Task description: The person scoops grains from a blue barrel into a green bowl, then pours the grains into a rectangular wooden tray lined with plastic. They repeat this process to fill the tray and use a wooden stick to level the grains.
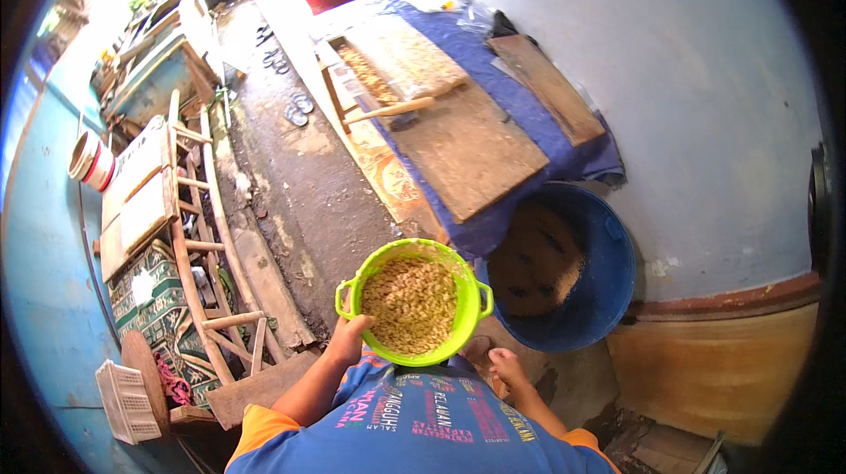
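Observation:
My left hand [350,338] grips the left handle side of a lime-green plastic basin [474,307], its thumb over the rim. The basin is held at my waist and is well filled with pale, bean-like grains [410,305], some stuck on the inner wall. Below the basin's right side, apart from it, is my right hand [506,366], its fingers curled in with nothing visible in them. Just right of the basin stands a large blue plastic drum [611,302], with brownish, murky contents [535,262] inside.
Ahead, a table under a blue cloth [568,157] carries wooden boards [476,150], a grain-filled wooden frame [363,71] and a wooden-handled tool [390,110]. A bamboo ladder-like rack [192,243] lines the left. Sandals [297,109] lie on the dark walkway [310,176].

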Motion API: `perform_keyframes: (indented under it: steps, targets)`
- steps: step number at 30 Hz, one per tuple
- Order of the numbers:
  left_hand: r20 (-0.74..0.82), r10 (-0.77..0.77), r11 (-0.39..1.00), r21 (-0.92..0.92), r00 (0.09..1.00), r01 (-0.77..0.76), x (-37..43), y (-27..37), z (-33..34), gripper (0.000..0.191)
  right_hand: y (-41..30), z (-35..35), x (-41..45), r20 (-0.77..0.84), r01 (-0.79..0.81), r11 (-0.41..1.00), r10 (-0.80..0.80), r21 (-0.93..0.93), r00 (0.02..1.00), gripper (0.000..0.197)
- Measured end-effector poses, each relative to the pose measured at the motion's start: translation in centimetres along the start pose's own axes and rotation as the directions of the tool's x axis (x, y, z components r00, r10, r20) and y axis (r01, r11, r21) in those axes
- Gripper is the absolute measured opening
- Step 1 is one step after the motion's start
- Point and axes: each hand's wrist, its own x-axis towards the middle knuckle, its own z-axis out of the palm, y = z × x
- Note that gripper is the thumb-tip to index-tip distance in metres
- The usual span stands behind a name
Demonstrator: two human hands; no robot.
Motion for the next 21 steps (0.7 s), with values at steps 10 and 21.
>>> perform_keyframes:
  steps: [10,21]
  targets:
    - [-0.339,-0.153,0.931,-0.364,0.928,0.021,-2.5,7.9,-13.4,0.062,-23.2,13.6,-1.5,0.220,0.648,0.683,-0.612,-0.338,0.760,0.038]
    - [-0.406,-0.070,0.820,-0.543,0.911,-0.179,-1.6,13.9,-17.5,0.059,-45.9,22.6,-7.0,0.555,0.912,0.400,-0.780,0.088,0.289,0.140]
